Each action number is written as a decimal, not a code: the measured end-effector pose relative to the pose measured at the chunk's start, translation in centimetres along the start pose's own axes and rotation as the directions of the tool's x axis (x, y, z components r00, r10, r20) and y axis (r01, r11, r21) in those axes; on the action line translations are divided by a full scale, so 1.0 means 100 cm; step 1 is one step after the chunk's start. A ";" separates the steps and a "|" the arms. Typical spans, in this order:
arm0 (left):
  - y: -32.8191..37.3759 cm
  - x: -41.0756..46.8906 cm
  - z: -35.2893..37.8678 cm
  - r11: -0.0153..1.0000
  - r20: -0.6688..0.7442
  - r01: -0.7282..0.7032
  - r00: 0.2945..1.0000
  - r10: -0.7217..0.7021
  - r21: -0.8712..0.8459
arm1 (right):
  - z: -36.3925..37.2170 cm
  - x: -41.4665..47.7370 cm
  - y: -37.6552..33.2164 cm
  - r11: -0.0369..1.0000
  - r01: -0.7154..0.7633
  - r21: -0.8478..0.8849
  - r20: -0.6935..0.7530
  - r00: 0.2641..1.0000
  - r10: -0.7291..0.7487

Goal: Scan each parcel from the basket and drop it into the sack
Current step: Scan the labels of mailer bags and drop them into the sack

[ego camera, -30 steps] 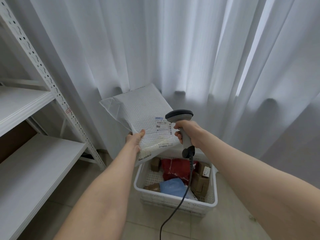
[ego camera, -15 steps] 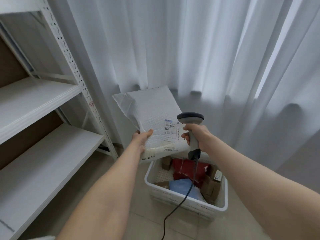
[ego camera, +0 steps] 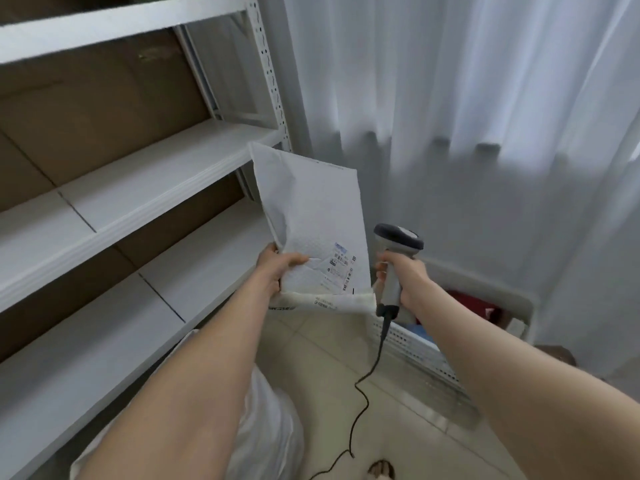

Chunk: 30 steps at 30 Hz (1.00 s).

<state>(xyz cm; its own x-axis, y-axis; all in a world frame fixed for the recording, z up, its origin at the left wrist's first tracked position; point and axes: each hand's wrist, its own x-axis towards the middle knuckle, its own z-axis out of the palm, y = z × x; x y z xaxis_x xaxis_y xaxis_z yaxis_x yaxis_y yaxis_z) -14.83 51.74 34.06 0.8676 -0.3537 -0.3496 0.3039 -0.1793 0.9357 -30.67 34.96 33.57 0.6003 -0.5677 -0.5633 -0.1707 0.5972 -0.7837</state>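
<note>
My left hand (ego camera: 277, 271) grips the lower left corner of a white bubble mailer (ego camera: 311, 216), held upright with its shipping label facing me. My right hand (ego camera: 403, 277) holds a grey handheld scanner (ego camera: 396, 258) by its handle, just right of the mailer, its black cable (ego camera: 363, 393) trailing to the floor. The white perforated basket (ego camera: 426, 351) sits on the floor at right, partly behind my right arm, with red and blue parcels inside. A white sack (ego camera: 270, 427) lies on the floor below my left forearm, mostly hidden.
White metal shelving (ego camera: 138, 188) with brown backing fills the left side. White curtains (ego camera: 450, 116) hang behind. The floor (ego camera: 322, 358) is beige tile.
The view has swung left and down: shelving now fills the left and the basket has slid to the right. The mailer has swung left with my hand, away from above the basket. The sack has come into view.
</note>
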 end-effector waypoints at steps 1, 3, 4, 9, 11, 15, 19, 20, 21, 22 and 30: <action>-0.002 -0.011 -0.015 1.000 -0.007 -0.001 1.000 0.001 -0.005 | 0.009 -0.009 0.009 1.000 -0.017 -0.012 0.026 1.000 0.017; -0.004 -0.029 -0.042 1.000 -0.024 -0.016 1.000 0.016 0.002 | 0.026 -0.024 0.024 0.999 -0.027 -0.045 0.061 0.998 0.030; -0.004 -0.036 -0.056 1.000 -0.036 -0.023 0.999 0.024 0.011 | 0.035 -0.030 0.030 0.998 -0.027 -0.060 0.074 0.997 0.031; -0.010 -0.067 -0.124 0.999 -0.096 -0.020 0.995 0.023 0.028 | 0.080 -0.057 0.068 0.993 -0.073 -0.098 0.132 0.988 0.085; -0.015 -0.075 -0.151 0.999 -0.112 -0.012 0.994 0.016 0.036 | 0.099 -0.064 0.086 0.991 -0.093 -0.093 0.154 0.982 0.106; -0.032 -0.078 -0.212 0.996 -0.138 0.018 0.990 -0.005 0.091 | 0.142 -0.071 0.131 0.987 -0.124 -0.099 0.161 0.977 0.139; -0.056 -0.064 -0.273 0.978 -0.165 0.065 0.986 -0.031 0.200 | 0.189 -0.070 0.180 0.980 -0.174 -0.096 0.125 0.975 0.186; -0.064 -0.058 -0.289 0.970 -0.162 0.080 0.986 -0.042 0.231 | 0.202 -0.070 0.194 0.977 -0.197 -0.085 0.108 0.973 0.206; -0.074 -0.052 -0.304 0.961 -0.157 0.099 0.986 -0.059 0.259 | 0.213 -0.072 0.207 0.973 -0.220 -0.071 0.086 0.970 0.226; -0.084 -0.046 -0.319 0.954 -0.155 0.119 0.985 -0.078 0.276 | 0.224 -0.073 0.219 0.969 -0.241 -0.058 0.064 0.968 0.245; -0.164 -0.006 -0.416 0.813 -0.171 0.271 0.962 -0.211 0.516 | 0.261 -0.062 0.313 0.934 -0.358 0.019 -0.115 0.927 0.357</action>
<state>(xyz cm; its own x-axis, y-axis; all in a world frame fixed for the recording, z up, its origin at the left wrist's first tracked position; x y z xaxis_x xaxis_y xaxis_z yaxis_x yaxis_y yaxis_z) -3.99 93.12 20.93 0.8380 -0.1450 -0.5260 0.2787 -0.7151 0.6411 -19.39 71.98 19.37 0.4054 -0.3781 -0.8323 -0.3593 0.7713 -0.5254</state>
